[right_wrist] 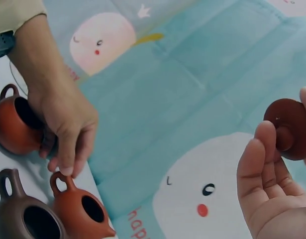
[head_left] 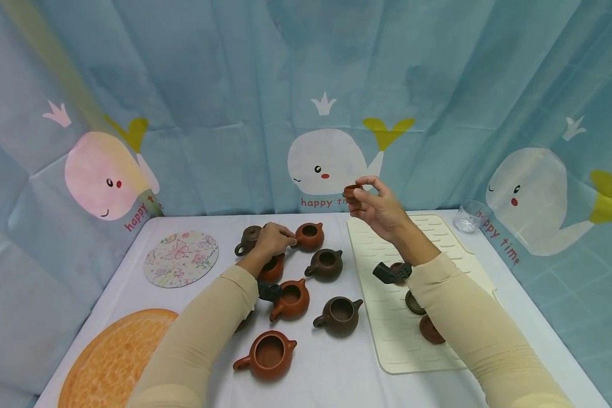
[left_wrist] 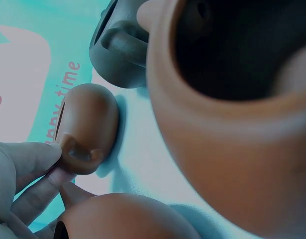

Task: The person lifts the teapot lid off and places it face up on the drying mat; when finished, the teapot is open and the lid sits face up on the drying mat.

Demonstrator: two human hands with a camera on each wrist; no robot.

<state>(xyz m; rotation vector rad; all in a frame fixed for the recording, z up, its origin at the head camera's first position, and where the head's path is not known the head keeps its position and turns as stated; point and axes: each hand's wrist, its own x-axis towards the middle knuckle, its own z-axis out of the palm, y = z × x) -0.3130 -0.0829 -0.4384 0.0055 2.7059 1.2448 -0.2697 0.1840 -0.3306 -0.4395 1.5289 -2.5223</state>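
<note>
With its fingertips, my left hand point(head_left: 270, 242) pinches the handle of a reddish-brown clay teapot point(head_left: 310, 245) at the back of the table. That teapot point(left_wrist: 95, 122) has no lid on it, and its spout points right. Raised in front of the curtain, my right hand point(head_left: 379, 208) holds a reddish-brown teapot lid point(head_left: 350, 193) between thumb and fingers. The lid's round knob point(right_wrist: 287, 138) shows in the right wrist view. Partly behind the left hand stands a dark brown teapot point(head_left: 249, 238) with a lid on. An orange-brown teapot point(head_left: 272, 273) sits under the left wrist, partly hidden.
Several lidless teapots, including a dark one point(head_left: 331, 271) and a reddish one point(head_left: 271, 372), stand mid-table. On the right, a cream mat point(head_left: 387, 345) bears several lids, one point(head_left: 431, 330) partly under the right sleeve. A clear cup point(head_left: 467, 218), floral disc point(head_left: 181, 275) and orange round mat point(head_left: 117, 354) lie around.
</note>
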